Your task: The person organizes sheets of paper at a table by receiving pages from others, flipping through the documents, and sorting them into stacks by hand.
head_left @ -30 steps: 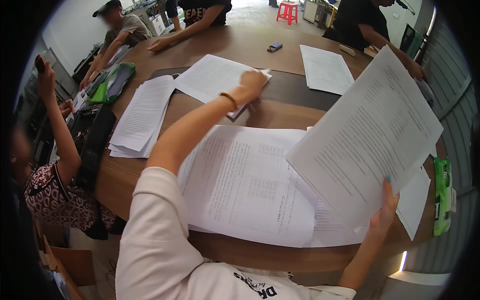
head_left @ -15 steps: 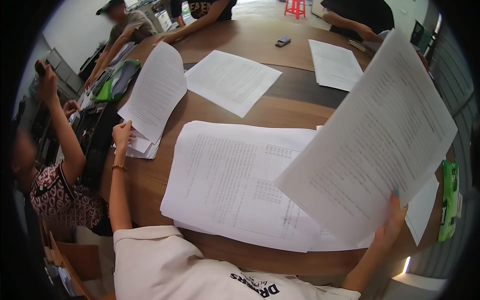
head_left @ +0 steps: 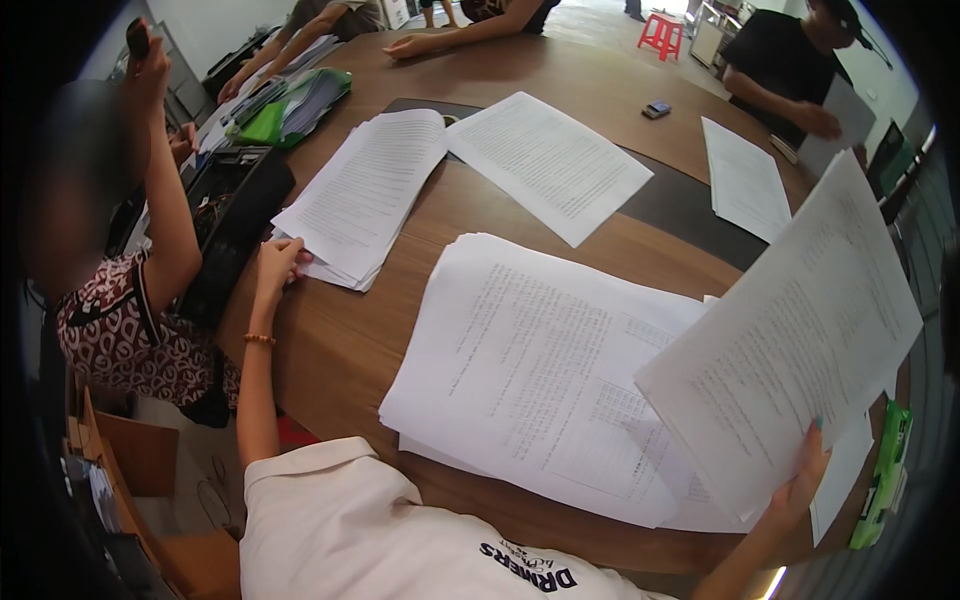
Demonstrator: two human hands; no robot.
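My right hand is closed on the lower edge of a printed sheet, which stands tilted over the right side of a big stack of printed paper. Over at the left, the fingers of my left hand are closed at the near corner of a smaller paper stack. Its top page lies down, with the far edge slightly curled. Just beyond, a loose printed sheet rests beside that stack, partly over the table's dark strip.
Other papers and a phone lie on the wooden table. A green packet is at the right edge, green folders at the left. Co-workers sit around; one at far right holds a sheet.
The page raised at my left hand has come down onto its stack. My right hand still holds its sheet up. The view has shifted, and the far-right person now holds a sheet upright.
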